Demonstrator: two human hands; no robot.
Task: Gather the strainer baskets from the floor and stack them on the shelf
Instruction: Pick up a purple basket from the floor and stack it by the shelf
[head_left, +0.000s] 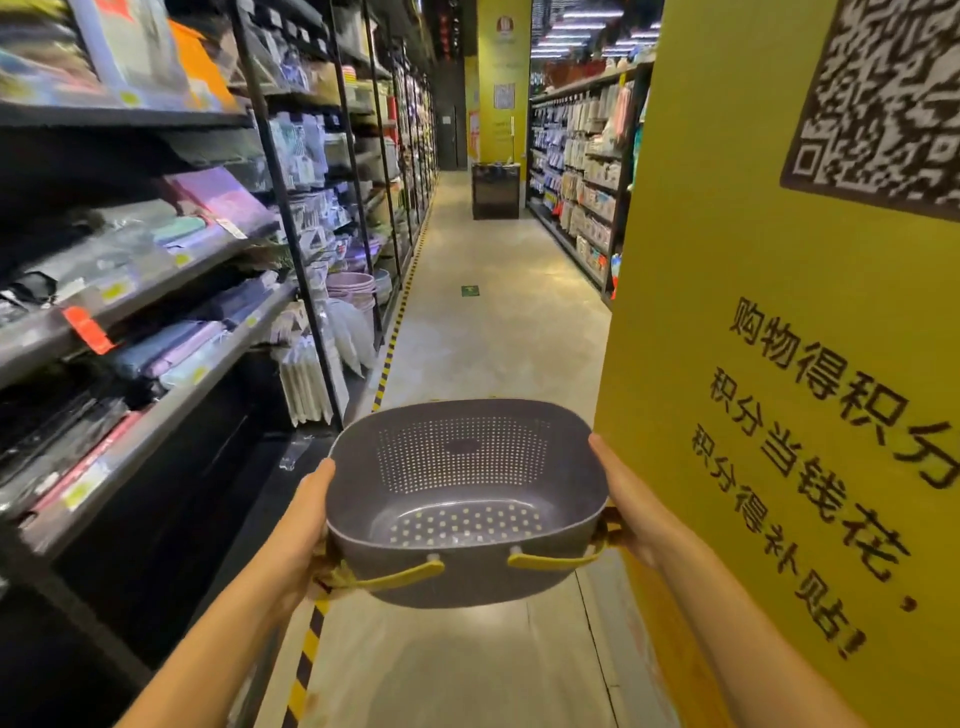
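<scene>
Concrete floor (498, 338) runs down a shop aisle, edged by striped yellow-black tape (392, 343) along the left shelves (156, 291) of folded textiles. Both bare forearms reach forward from the bottom edge. The left hand (304, 525) and right hand (631, 499) clasp a grey strainer basket (467, 499) from opposite sides, thumbs laid up its walls, holding it level in mid-air above the floor, its opening facing up. Its yellow handles (395, 577) hang on the near side. A yellow pillar (753, 364) with printed characters fills the right. Fingers beneath the basket are hidden; goods on the far shelves are too blurred to tell.
</scene>
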